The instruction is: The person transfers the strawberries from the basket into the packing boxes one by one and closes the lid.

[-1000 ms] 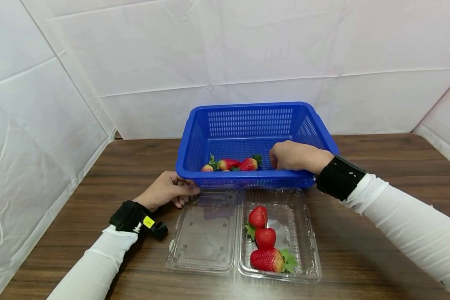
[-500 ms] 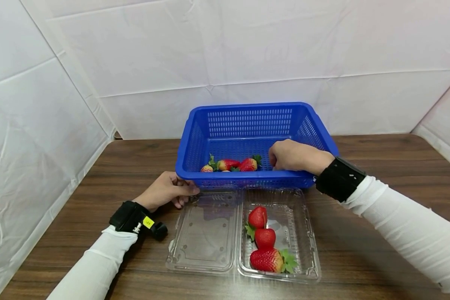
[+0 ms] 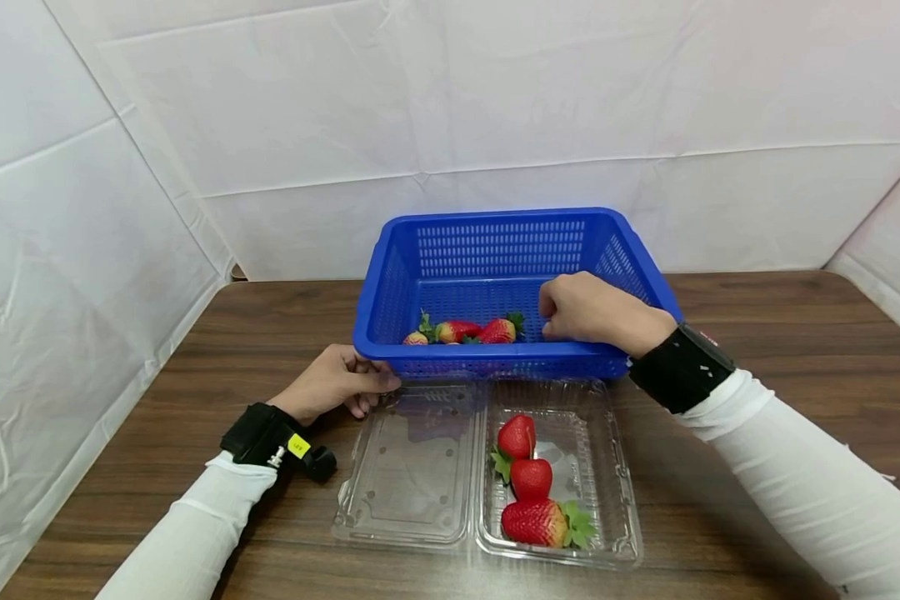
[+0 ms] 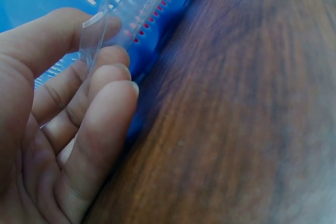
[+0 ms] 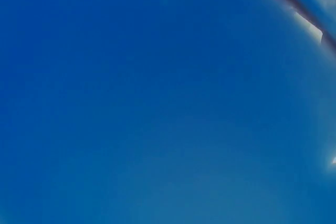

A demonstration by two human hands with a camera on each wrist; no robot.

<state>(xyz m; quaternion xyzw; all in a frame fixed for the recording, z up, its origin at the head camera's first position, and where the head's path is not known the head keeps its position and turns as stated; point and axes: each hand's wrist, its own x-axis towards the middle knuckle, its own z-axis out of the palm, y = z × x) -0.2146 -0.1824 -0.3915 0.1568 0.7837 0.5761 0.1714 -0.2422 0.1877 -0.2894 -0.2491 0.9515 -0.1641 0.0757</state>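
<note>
Your left hand (image 3: 332,383) pinches the far-left corner of the clear, flat rectangular plastic lid (image 3: 416,479) between thumb and fingers, just beside the basket's near-left corner. Beyond the lid stands the blue, rectangular slotted plastic basket (image 3: 457,351), with red strawberries with green leaves (image 3: 497,332) lying low at its near side, left of centre. Right of the lid lies the clear, rectangular plastic tray (image 3: 583,483), holding three red strawberries (image 3: 532,522) in a touching row. Your right hand (image 3: 598,310) reaches over the basket's near-right rim, fingers curled; you cannot tell whether they hold anything.
</note>
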